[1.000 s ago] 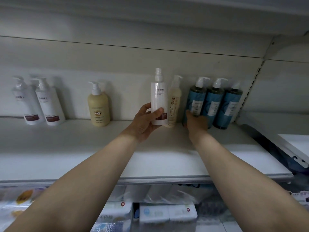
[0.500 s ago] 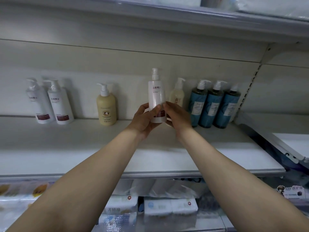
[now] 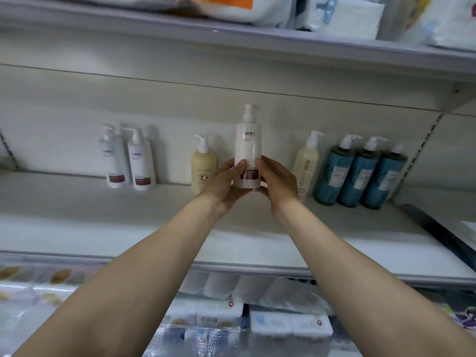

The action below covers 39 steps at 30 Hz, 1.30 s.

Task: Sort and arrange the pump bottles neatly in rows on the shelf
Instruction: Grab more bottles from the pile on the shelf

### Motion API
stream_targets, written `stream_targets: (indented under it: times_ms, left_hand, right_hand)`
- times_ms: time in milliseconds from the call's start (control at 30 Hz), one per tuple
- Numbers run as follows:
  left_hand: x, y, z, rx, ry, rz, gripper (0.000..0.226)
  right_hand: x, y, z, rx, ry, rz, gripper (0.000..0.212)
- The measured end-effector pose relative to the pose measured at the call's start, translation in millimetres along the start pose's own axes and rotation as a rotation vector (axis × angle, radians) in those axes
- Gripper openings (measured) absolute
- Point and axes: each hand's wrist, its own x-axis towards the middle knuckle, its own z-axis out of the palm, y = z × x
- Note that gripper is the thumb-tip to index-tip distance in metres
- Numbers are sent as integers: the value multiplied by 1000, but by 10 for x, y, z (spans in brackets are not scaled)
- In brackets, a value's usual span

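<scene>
A tall white pump bottle with a brown label is lifted upright above the white shelf. My left hand grips its lower left side and my right hand grips its lower right side. Two matching white bottles stand at the shelf's back left. A squat cream-yellow bottle stands just left of my hands, partly hidden by my left hand. A slim pale-yellow bottle stands to the right. Three blue bottles form a row at the far right.
The upper shelf above carries white packaged goods. Below the shelf lie tissue packs and wrapped packages. A slanted white shelf panel lies at the right. A perforated upright post rises behind the blue bottles.
My right hand left the blue bottles and joined my left on the white bottle. The bottle rose off the shelf and away from the pale-yellow one. The view tilted upward.
</scene>
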Motion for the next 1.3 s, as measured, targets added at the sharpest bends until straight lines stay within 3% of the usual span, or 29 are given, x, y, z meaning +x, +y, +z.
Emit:
stream_targets:
  times_ms: [300,433,767,1133,1300]
  left_hand:
    - [-85,426,-472,130,-16,14,24]
    - [-137,638,-823,213,-5,29,28]
    - [-412,1126,-1758,209,27,47,23]
    - [-609,1638,-2609,246,-30,59,37]
    - [-652,1765,-2973,274,18,66,45]
  right_hand:
    - [4,50,596,5,15,-85,28]
    - [-19,99,958,1,12,-97,27]
    - [-206,479,1986,3,-17,-62,27]
    - [-453,724,2953,-1,10,-10,26]
    - [-593,809,3290,8,-33,89,24]
